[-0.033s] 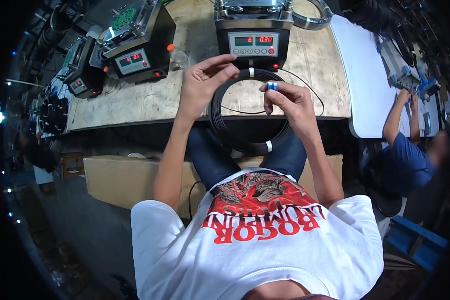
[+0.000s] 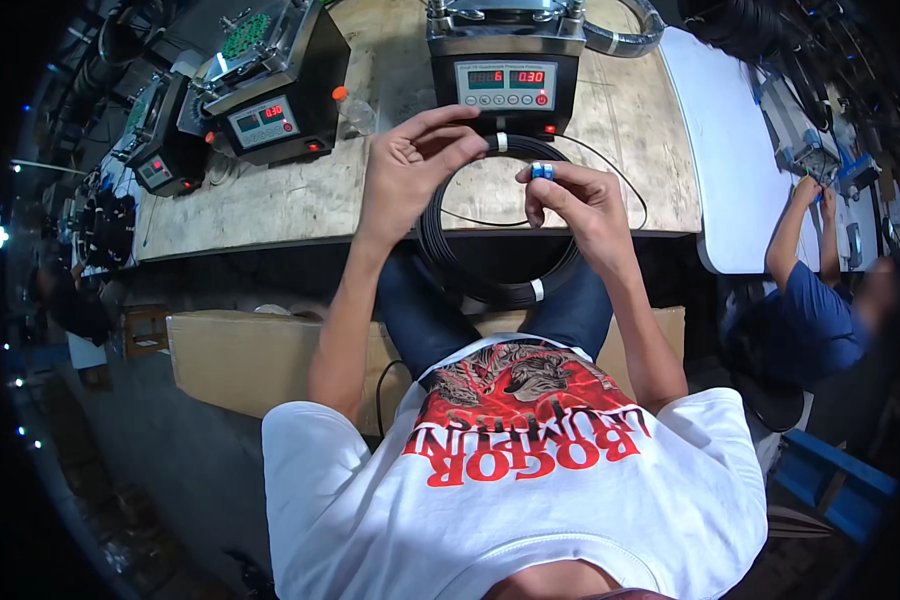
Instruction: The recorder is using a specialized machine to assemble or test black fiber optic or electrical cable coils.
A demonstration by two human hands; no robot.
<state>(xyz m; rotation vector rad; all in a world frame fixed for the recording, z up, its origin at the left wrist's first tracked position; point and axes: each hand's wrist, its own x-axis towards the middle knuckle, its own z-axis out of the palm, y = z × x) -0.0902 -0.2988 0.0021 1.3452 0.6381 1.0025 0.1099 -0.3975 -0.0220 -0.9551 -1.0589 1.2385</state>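
Between the thumb and fingers of my right hand (image 2: 588, 198) is a small blue connector (image 2: 541, 171), held above the right part of a coil of black cable (image 2: 432, 215). My left hand (image 2: 410, 165) is raised at the coil's upper left. Its index finger stretches out and its thumb points toward the white band (image 2: 502, 142) at the coil's top; I see nothing held there. The coil leans over the table's front edge and hangs down over my thighs, with a second white band (image 2: 538, 289) low on it. A loose cable loop runs out on its right.
Straight ahead stands a black machine (image 2: 505, 95) with a metal top and red digits. Two similar machines (image 2: 265, 125) (image 2: 160, 170) are at the left, near a clear bottle with an orange cap (image 2: 358, 112). Cardboard (image 2: 235, 360) lies below the wooden table (image 2: 630, 190). A co-worker (image 2: 815, 320) works at the right.
My left hand has shifted slightly right, its thumb nearer the coil's top band. The right hand and the blue connector moved barely, a touch to the left.
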